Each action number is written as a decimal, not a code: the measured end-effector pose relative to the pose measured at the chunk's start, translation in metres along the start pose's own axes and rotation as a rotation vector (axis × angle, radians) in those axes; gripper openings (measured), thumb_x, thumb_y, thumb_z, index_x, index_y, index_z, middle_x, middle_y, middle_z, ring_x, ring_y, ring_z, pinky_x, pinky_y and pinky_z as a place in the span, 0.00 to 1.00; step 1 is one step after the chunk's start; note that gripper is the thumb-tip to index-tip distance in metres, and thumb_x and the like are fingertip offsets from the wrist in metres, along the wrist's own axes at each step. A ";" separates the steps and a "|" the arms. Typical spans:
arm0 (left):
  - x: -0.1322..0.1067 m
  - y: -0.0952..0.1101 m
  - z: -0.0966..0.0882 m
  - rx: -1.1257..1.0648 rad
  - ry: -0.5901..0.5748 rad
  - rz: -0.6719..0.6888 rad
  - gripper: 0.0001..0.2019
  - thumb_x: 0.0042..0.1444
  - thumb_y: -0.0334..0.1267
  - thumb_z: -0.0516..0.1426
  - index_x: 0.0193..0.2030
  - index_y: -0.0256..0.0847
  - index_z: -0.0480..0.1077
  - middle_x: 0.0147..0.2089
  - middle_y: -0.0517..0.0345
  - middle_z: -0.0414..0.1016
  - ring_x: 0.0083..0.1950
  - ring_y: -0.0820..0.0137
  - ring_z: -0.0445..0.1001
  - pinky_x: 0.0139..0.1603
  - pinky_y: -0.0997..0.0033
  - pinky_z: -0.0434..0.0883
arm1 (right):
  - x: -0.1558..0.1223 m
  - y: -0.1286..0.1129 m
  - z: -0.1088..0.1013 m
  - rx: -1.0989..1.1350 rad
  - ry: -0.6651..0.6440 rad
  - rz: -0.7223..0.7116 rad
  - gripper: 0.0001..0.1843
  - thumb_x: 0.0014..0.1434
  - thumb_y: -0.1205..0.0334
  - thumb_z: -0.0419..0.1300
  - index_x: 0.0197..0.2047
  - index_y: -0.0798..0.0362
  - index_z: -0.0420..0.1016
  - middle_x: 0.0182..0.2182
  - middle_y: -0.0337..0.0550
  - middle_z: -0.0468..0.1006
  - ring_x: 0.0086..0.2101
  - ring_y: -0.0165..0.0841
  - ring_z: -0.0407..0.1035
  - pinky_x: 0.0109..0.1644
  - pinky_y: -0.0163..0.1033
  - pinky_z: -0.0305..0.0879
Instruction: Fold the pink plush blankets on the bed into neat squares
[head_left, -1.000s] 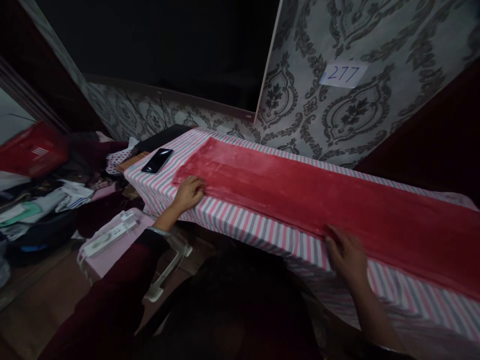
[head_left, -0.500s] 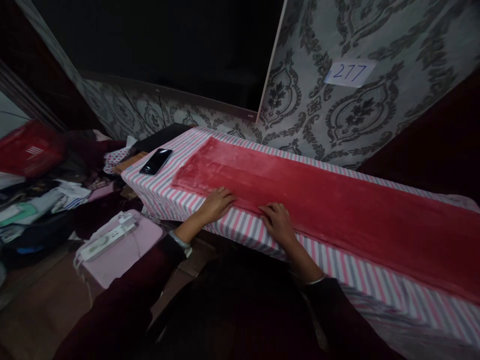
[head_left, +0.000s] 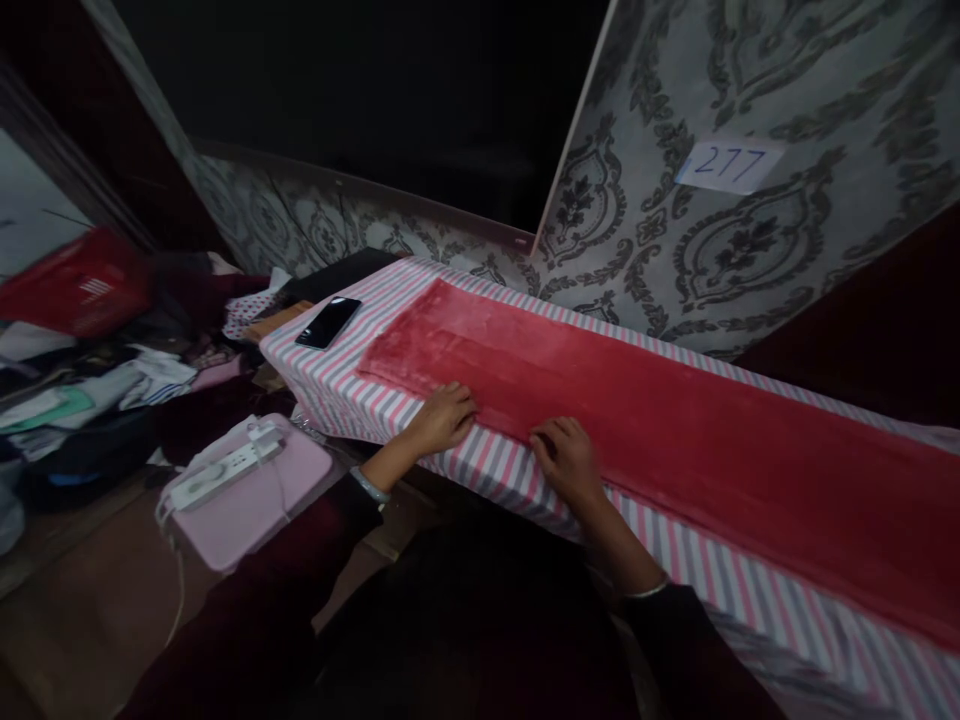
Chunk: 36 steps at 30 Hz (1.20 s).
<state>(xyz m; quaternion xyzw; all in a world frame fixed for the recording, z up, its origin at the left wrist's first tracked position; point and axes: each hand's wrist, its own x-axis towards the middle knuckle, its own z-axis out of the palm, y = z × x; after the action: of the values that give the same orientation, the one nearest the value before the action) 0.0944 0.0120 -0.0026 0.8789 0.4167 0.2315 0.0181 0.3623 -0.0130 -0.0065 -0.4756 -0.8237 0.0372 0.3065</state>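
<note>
A long red plush blanket [head_left: 637,410], folded into a flat strip, lies on a table covered by a pink, grey and white striped cloth [head_left: 480,468]. My left hand [head_left: 444,418] is at the blanket's near edge, towards its left end, with fingers bent and closed on the edge. A short way to the right, my right hand [head_left: 568,458] pinches the same edge between curled fingers and thumb. Part of each grip is hidden by the hand itself. Beyond my right hand the blanket runs out to the right side of the view.
A black phone [head_left: 328,323] lies at the table's left end. Below it a power strip [head_left: 225,472] rests on a pink stool [head_left: 300,470]. Clothes [head_left: 112,395] and a red bag [head_left: 82,285] are heaped at left. A large dark screen [head_left: 360,100] hangs behind the table.
My view has shifted slightly, so the scene sits a little further right. Both hands stay at the blanket's near edge with almost no movement along it.
</note>
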 end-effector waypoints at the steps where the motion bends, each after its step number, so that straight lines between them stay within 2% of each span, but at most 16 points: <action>1: -0.001 0.002 0.001 -0.011 0.012 0.001 0.12 0.62 0.34 0.53 0.45 0.39 0.78 0.41 0.46 0.75 0.45 0.58 0.70 0.45 0.55 0.70 | 0.007 -0.004 0.002 0.001 -0.004 -0.009 0.20 0.71 0.55 0.49 0.51 0.50 0.82 0.44 0.52 0.81 0.47 0.45 0.71 0.55 0.52 0.68; 4: -0.007 0.001 0.001 -0.089 0.097 -0.043 0.15 0.61 0.31 0.51 0.48 0.41 0.78 0.43 0.48 0.76 0.46 0.61 0.73 0.47 0.57 0.71 | 0.027 -0.020 0.015 -0.028 -0.093 -0.076 0.27 0.71 0.53 0.48 0.69 0.49 0.69 0.64 0.53 0.73 0.63 0.48 0.63 0.65 0.57 0.61; 6: -0.015 -0.008 -0.006 -0.093 0.204 -0.133 0.16 0.61 0.30 0.50 0.49 0.42 0.77 0.45 0.49 0.78 0.48 0.61 0.74 0.51 0.56 0.72 | 0.031 -0.031 0.027 -0.079 -0.216 -0.131 0.31 0.71 0.52 0.49 0.74 0.47 0.61 0.71 0.51 0.64 0.69 0.48 0.55 0.69 0.60 0.55; 8: -0.025 -0.025 -0.020 0.005 0.311 -0.296 0.15 0.61 0.30 0.52 0.49 0.41 0.77 0.48 0.48 0.78 0.51 0.59 0.74 0.55 0.52 0.71 | 0.029 -0.037 0.038 -0.134 -0.316 -0.161 0.32 0.71 0.51 0.49 0.75 0.45 0.58 0.73 0.49 0.60 0.72 0.48 0.51 0.71 0.63 0.51; 10: -0.034 -0.047 -0.040 0.150 0.374 -0.533 0.14 0.60 0.31 0.54 0.50 0.39 0.76 0.51 0.43 0.77 0.54 0.53 0.73 0.57 0.48 0.70 | 0.024 -0.040 0.043 -0.167 -0.351 -0.163 0.32 0.71 0.51 0.50 0.76 0.45 0.57 0.74 0.48 0.57 0.73 0.47 0.49 0.72 0.65 0.48; 11: -0.038 -0.058 -0.051 0.209 0.377 -0.662 0.14 0.60 0.33 0.55 0.51 0.37 0.75 0.53 0.40 0.76 0.56 0.51 0.73 0.58 0.46 0.70 | 0.022 -0.040 0.044 -0.173 -0.353 -0.159 0.32 0.71 0.51 0.50 0.76 0.45 0.57 0.75 0.48 0.56 0.73 0.47 0.48 0.72 0.65 0.47; 13: -0.041 -0.077 -0.069 0.261 0.293 -0.897 0.15 0.63 0.38 0.55 0.54 0.35 0.73 0.56 0.35 0.75 0.59 0.47 0.73 0.57 0.48 0.70 | 0.020 -0.040 0.044 -0.173 -0.352 -0.157 0.32 0.71 0.51 0.50 0.76 0.46 0.57 0.75 0.48 0.56 0.73 0.47 0.49 0.73 0.65 0.47; 16: -0.036 -0.093 -0.082 0.233 0.091 -1.086 0.16 0.67 0.45 0.52 0.51 0.36 0.74 0.54 0.35 0.78 0.57 0.48 0.76 0.54 0.53 0.72 | 0.021 -0.041 0.041 -0.175 -0.352 -0.156 0.32 0.71 0.51 0.50 0.75 0.46 0.58 0.75 0.47 0.56 0.73 0.47 0.50 0.72 0.65 0.47; 19: -0.025 -0.095 -0.080 0.222 0.019 -1.124 0.15 0.66 0.46 0.53 0.49 0.38 0.73 0.51 0.38 0.80 0.55 0.50 0.78 0.50 0.57 0.73 | 0.022 -0.041 0.040 -0.184 -0.360 -0.152 0.32 0.71 0.51 0.51 0.75 0.47 0.59 0.75 0.48 0.56 0.73 0.48 0.50 0.72 0.65 0.47; 22: -0.019 -0.090 -0.077 0.225 0.016 -1.125 0.15 0.66 0.42 0.53 0.55 0.39 0.69 0.52 0.41 0.81 0.55 0.51 0.79 0.50 0.59 0.72 | 0.023 -0.040 0.040 -0.181 -0.353 -0.162 0.32 0.71 0.50 0.51 0.75 0.45 0.59 0.75 0.48 0.56 0.72 0.48 0.50 0.72 0.65 0.48; 26: -0.022 -0.088 -0.081 0.228 0.030 -1.122 0.15 0.68 0.39 0.51 0.58 0.39 0.65 0.53 0.40 0.80 0.56 0.52 0.79 0.50 0.59 0.71 | 0.022 -0.040 0.040 -0.173 -0.351 -0.163 0.31 0.71 0.51 0.51 0.75 0.44 0.59 0.74 0.46 0.57 0.72 0.48 0.50 0.72 0.65 0.49; 31: -0.027 -0.091 -0.085 0.208 -0.050 -1.112 0.13 0.67 0.39 0.52 0.56 0.42 0.66 0.55 0.43 0.80 0.57 0.53 0.79 0.50 0.61 0.70 | 0.022 -0.042 0.037 -0.159 -0.367 -0.144 0.32 0.71 0.52 0.51 0.76 0.45 0.58 0.75 0.47 0.55 0.73 0.48 0.49 0.73 0.65 0.47; 36: -0.025 -0.096 -0.091 0.179 -0.067 -1.128 0.14 0.66 0.39 0.54 0.57 0.43 0.67 0.55 0.45 0.81 0.56 0.55 0.79 0.49 0.63 0.71 | 0.024 -0.045 0.036 -0.148 -0.374 -0.140 0.32 0.72 0.50 0.51 0.76 0.45 0.58 0.75 0.47 0.56 0.73 0.47 0.49 0.74 0.65 0.45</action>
<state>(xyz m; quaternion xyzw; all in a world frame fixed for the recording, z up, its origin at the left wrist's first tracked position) -0.0275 0.0410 0.0473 0.5252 0.8386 0.1221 0.0776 0.3003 -0.0099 -0.0089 -0.4233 -0.8977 0.0430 0.1143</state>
